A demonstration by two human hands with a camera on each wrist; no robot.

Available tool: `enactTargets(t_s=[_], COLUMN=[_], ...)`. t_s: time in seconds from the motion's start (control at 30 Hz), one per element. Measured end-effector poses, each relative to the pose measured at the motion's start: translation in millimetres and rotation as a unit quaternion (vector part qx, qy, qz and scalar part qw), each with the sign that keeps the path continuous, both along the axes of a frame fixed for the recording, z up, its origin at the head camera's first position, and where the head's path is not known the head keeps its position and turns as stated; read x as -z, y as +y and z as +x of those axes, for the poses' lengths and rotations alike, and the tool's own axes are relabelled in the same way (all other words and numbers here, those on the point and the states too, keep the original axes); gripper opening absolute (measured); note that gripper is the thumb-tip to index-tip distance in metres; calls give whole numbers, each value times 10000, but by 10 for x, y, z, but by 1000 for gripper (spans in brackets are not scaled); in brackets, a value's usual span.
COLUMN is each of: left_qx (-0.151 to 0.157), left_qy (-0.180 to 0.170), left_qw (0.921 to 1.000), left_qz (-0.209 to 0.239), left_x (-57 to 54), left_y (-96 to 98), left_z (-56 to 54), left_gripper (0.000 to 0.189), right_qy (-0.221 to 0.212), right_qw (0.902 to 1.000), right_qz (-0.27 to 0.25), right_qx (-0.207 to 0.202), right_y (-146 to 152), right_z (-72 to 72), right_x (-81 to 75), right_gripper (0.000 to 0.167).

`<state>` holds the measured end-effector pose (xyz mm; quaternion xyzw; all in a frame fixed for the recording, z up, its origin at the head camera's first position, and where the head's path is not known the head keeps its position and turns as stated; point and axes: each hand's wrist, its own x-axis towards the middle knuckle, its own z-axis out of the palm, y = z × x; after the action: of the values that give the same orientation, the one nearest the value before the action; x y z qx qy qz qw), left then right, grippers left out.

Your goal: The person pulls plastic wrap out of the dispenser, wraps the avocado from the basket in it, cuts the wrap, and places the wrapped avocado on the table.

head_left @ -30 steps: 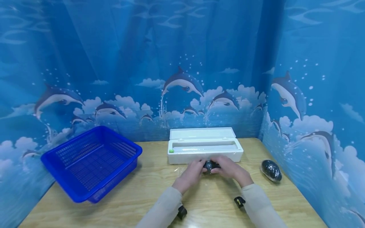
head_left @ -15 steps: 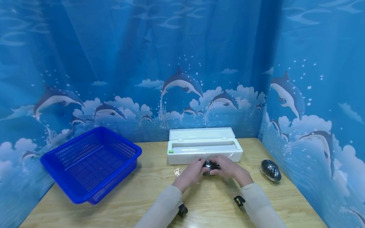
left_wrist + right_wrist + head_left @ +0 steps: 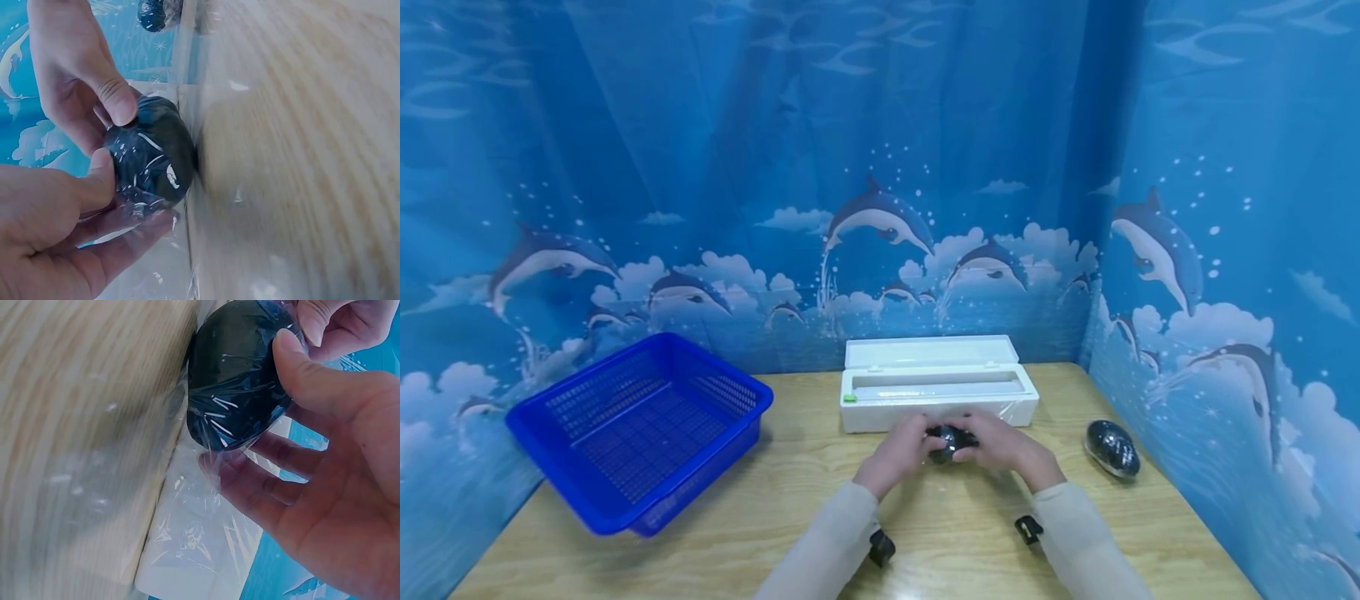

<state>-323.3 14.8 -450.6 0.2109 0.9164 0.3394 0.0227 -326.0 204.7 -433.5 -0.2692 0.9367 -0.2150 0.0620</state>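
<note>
A dark, glossy oval thing [image 3: 951, 442] wrapped in clear cling film is held just above or on the table, in front of the white box; its kind cannot be told. My left hand [image 3: 897, 454] grips its left end, thumb on the near side and fingers beneath the film in the left wrist view. On its right end, my right hand [image 3: 1003, 446] holds it between thumb and fingers. Loose film [image 3: 187, 531] spreads below the fingers in the right wrist view. Close behind both hands stands the white cling film dispenser [image 3: 940, 414], its lid raised.
A second dark oval thing [image 3: 1112, 450], also film-wrapped, lies near the table's right edge. At the left stands a blue plastic basket [image 3: 692, 479] with mesh sides. A green slider [image 3: 850, 398] sits on the dispenser's left end. Dolphin-print curtains [image 3: 880, 167] enclose the wooden table [image 3: 947, 517].
My left fingers have shifted slightly around the wrapped thing, and the film glint left of the left hand is gone. The right hand stays nearly in place.
</note>
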Motion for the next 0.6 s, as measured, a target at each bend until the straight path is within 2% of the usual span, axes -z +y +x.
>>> enactTargets(t_s=[0.13,0.3,0.4,0.47,0.6], left_qx=[-84,-186,-175,-166,-277], left_qy=[35,782,1155,1199,1016], left_qw=[9998,9944,9906,9906,9936], left_qz=[-198,-680,-713,-636,-420], left_x=[-53,-117,-122,-108,-62], left_y=[-2,47,81,99,117], left_z=[37,138,181,195,200], left_gripper=[27,31,27,26,32], right_qy=[120,278,373,409,285], right_qw=[9998,9991,9987,9985,9993], right_qz=[114,248,289,303,246], right_qx=[-119,-190,-188,-181,-11], right_y=[-10,-12,-13,-17,-25], right_z=[2,10,13,17,32], right_x=[15,18,8,-1,-11], right_gripper=[56,58,55,53,52])
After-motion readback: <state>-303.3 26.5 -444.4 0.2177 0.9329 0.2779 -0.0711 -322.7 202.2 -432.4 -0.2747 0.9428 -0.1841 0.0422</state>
